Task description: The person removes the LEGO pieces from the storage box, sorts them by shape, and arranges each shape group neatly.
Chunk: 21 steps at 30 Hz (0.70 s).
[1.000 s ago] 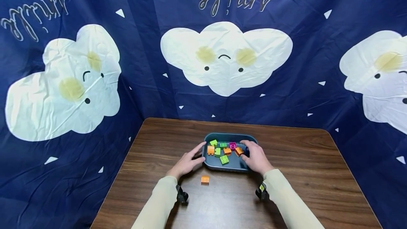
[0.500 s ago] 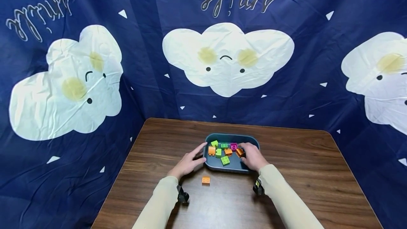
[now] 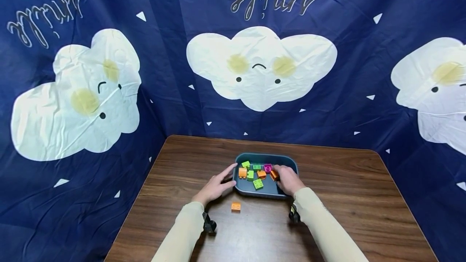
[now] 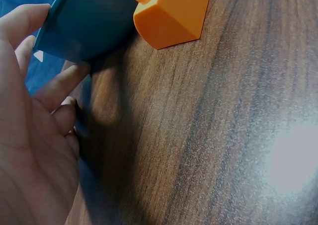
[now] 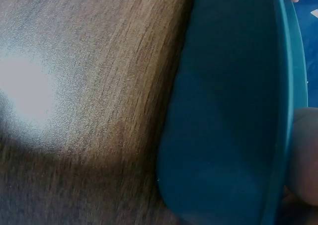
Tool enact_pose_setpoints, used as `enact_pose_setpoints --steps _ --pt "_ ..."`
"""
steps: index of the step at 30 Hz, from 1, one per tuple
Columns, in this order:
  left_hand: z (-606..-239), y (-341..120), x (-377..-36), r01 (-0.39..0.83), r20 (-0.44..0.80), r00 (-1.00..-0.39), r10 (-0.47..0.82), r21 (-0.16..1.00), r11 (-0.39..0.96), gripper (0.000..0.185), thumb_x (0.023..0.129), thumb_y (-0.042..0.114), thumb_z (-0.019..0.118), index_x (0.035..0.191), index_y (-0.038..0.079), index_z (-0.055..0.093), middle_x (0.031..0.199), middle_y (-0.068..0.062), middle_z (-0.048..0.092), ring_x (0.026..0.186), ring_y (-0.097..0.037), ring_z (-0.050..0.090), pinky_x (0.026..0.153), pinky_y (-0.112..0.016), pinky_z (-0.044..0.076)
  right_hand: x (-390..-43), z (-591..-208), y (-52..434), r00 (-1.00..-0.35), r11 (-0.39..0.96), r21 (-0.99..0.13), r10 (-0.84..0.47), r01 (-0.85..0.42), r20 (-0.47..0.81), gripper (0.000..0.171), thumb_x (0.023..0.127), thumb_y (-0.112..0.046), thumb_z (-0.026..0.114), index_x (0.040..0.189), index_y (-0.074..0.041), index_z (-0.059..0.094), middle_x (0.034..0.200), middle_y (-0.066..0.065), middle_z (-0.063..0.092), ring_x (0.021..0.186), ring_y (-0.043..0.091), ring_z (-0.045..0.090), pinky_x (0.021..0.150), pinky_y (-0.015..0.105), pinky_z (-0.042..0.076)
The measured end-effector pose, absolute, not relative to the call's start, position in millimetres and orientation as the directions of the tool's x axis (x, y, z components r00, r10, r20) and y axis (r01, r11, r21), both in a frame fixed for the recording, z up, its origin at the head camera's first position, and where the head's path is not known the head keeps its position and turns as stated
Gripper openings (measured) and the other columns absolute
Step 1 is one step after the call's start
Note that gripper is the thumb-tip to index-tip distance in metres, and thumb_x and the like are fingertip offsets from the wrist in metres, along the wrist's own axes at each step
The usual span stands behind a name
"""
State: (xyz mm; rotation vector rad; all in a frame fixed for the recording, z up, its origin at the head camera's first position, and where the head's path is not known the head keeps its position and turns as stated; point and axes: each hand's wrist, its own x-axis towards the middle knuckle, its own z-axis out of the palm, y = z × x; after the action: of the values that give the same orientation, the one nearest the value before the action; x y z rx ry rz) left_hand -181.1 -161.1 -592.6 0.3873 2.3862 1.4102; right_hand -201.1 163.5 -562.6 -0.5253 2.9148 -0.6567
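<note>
A dark teal tray (image 3: 265, 191) holding several toy building bricks lies on the table. My left hand (image 3: 214, 188) is at its left end, fingers extended; in the left wrist view a fingertip touches the tray's rim (image 4: 44, 34). My right hand (image 3: 289, 179) reaches over the right end, its fingers around an orange brick (image 3: 274, 175) inside the tray, partly hidden by them. Beside that are a magenta brick (image 3: 267, 168) and a second orange brick (image 3: 261, 174). The right wrist view shows the tray's outer wall (image 5: 223, 106) and only part of my hand.
A loose orange brick (image 3: 236, 207) with a sloped side lies on the wooden table (image 3: 346, 185) in front of the tray. Lime-green bricks, one a square brick (image 3: 258, 184), share the tray. A blue cloth (image 3: 167, 92) with clouds hangs behind the table.
My right hand has moved slightly left and drawn its fingers in around the orange brick in the tray. The left hand stays at the tray's left end.
</note>
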Motion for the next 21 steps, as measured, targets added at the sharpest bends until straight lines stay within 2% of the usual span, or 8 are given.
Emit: enact_pose_setpoints --steps 6,12,21 --pt "-592.2 -162.0 -181.1 0.063 -0.148 -0.903 0.403 0.883 0.465 0.066 0.108 0.034 0.061 0.165 0.046 0.03 0.166 -0.007 0.042 0.148 -0.028 0.048 0.118 -0.062 0.036 -201.5 -564.3 161.1 -0.941 0.856 -0.425 -0.338 -0.296 -0.027 0.044 0.087 0.004 0.082 0.128 -0.003 0.068 0.117 0.016 0.07 0.106 0.03 0.068 0.098 0.051 0.057" --pt "-592.3 -161.8 -182.1 0.065 -0.149 -0.904 0.4 0.878 0.475 0.066 0.108 0.036 0.061 0.164 0.048 0.03 0.165 -0.007 0.043 0.147 -0.028 0.048 0.118 -0.061 0.036 -201.7 -562.6 159.8 -0.944 0.855 -0.426 -0.33 -0.295 -0.01 0.035 0.087 0.002 0.083 0.119 -0.006 0.07 0.105 0.011 0.068 0.094 0.025 0.065 0.092 0.048 0.059" --pt "-594.8 -162.7 -182.5 0.071 -0.145 -0.902 0.406 0.879 0.471 0.066 0.108 0.036 0.061 0.164 0.05 0.029 0.163 -0.008 0.046 0.147 -0.027 0.048 0.118 -0.062 0.036 -200.7 -563.0 158.9 -0.944 0.861 -0.42 -0.328 -0.286 -0.03 0.034 0.087 -0.006 0.086 0.116 -0.005 0.069 0.103 0.009 0.069 0.092 0.023 0.064 0.092 0.048 0.058"
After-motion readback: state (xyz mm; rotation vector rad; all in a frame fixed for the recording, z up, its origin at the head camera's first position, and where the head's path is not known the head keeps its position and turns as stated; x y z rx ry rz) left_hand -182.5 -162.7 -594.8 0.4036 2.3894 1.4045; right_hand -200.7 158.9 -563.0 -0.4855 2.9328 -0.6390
